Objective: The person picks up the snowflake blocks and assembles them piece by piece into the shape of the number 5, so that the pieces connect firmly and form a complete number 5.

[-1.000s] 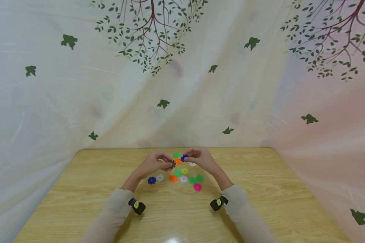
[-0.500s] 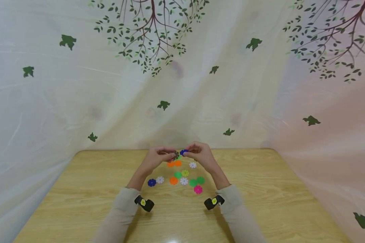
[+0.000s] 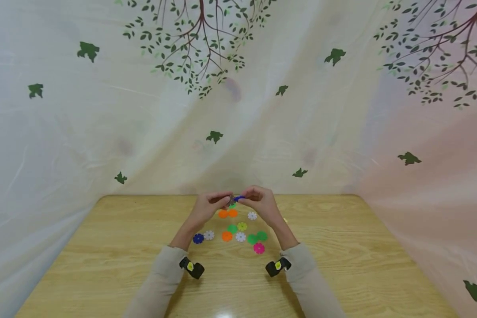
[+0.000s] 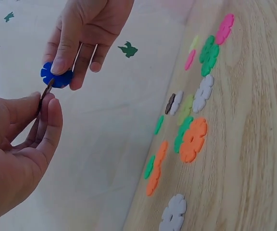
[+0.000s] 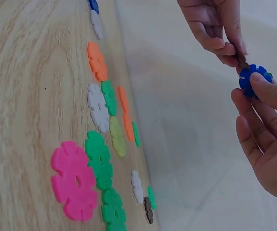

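Both hands are raised over the far part of the table, fingertips close together. My left hand (image 3: 206,210) pinches a brown notched disc (image 4: 44,95) between thumb and fingers, held edge-on in the left wrist view. A blue flower-shaped disc (image 5: 252,81) is pinched by my right hand (image 3: 261,204), its thumb flat on the face. The brown disc's edge meets the blue disc's notched rim, crossing it at an angle; how deep it sits cannot be told. A bit of green shows behind the blue disc in the right wrist view.
Flower discs lie on the wooden table (image 3: 103,265) below the hands: pink (image 3: 259,248), orange (image 3: 227,236), white (image 3: 240,237), yellow (image 3: 242,226), blue (image 3: 198,238) and several green ones (image 3: 261,236). A printed curtain (image 3: 163,145) hangs behind the table's far edge.
The hands have risen and drawn together, bringing the brown disc from apart to against the blue one. Two orange discs on the table now show below the left hand.
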A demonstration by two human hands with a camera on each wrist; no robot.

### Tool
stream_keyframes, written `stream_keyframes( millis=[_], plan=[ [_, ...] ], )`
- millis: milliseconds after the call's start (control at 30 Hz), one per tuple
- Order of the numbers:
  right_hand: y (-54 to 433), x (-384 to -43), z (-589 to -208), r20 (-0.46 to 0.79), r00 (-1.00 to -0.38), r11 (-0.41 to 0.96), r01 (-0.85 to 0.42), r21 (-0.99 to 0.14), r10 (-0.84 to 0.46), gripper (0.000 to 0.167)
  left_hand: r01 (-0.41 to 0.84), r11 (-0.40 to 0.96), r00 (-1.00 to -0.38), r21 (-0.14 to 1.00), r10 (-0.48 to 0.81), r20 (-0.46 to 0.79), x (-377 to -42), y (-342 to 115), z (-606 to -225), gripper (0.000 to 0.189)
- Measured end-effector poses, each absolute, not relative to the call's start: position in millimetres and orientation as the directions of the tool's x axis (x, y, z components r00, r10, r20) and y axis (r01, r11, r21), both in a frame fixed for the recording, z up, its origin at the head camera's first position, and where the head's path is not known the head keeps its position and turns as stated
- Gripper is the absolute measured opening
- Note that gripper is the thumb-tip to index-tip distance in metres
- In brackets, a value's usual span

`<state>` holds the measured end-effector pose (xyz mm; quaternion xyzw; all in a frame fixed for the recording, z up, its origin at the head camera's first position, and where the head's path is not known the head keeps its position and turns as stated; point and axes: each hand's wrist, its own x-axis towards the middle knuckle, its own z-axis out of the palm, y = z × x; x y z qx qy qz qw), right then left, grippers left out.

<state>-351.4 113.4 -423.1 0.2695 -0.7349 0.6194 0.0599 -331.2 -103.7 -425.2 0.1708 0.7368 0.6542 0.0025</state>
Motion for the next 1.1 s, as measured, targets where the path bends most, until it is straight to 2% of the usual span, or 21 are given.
stream_keyframes(
  millis=[300, 567, 700, 1100],
  plan=[
    [111.3, -349.4, -421.3, 0.470, -0.831, 0.087, -0.514, -0.853, -0.295, 0.012, 0.288, 0.173, -0.939, 0.942, 0.243, 0.243, -329.7, -104.3, -426.4, 0.043],
    [112.3, -349.6, -425.8, 0.518, -0.796, 0.063, -0.562, -0.825, -0.313, 0.009, 0.441, 0.203, -0.884, 0.874, 0.265, 0.385, -332.7, -102.2, -432.3, 0.038],
    [113.3, -347.9, -425.0, 0.539, -0.781, 0.056, -0.582, -0.811, -0.314, 0.009, 0.435, 0.197, -0.883, 0.879, 0.284, 0.373, -330.7, -102.5, -431.0, 0.035],
    [108.9, -341.7, -420.3, 0.537, -0.797, 0.033, -0.566, -0.824, -0.277, 0.009, 0.438, 0.204, -0.882, 0.876, 0.286, 0.374, -325.1, -102.2, -420.3, 0.033]
  ],
)
